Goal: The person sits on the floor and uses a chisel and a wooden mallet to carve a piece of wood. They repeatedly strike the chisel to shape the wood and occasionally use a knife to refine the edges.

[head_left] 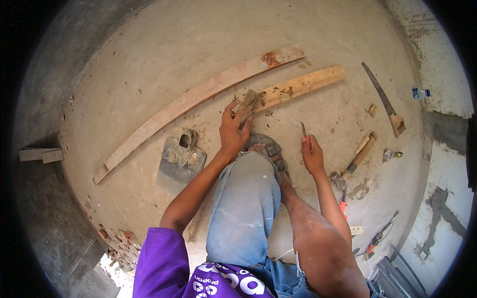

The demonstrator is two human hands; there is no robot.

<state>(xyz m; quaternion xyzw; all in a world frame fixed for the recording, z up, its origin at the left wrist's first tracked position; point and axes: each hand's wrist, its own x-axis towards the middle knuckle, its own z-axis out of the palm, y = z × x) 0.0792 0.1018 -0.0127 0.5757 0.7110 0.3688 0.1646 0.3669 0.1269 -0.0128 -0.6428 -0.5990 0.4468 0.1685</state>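
My left hand (234, 133) has its thumb and fingers around a rough, dirt-coloured block (250, 101) at the near-left end of a short wooden plank (303, 85). Whether the block is joined to the plank, I cannot tell. Dark chips lie on and around that plank. My right hand (312, 155) is closed on a red-handled tool (307, 143) with a narrow metal blade pointing away from me; its exact kind is unclear. The blade is apart from the plank. My sandalled foot (265, 145) is just below the left hand.
Beyond lies a longer plank (198, 99). A grey hoe head (181, 161) rests left of my knee. To the right are a handsaw (383, 99), a wooden-handled tool (361, 155), a putty knife (391, 155), a plastic bottle (421, 93) and a corded tool (373, 244) near the wall.
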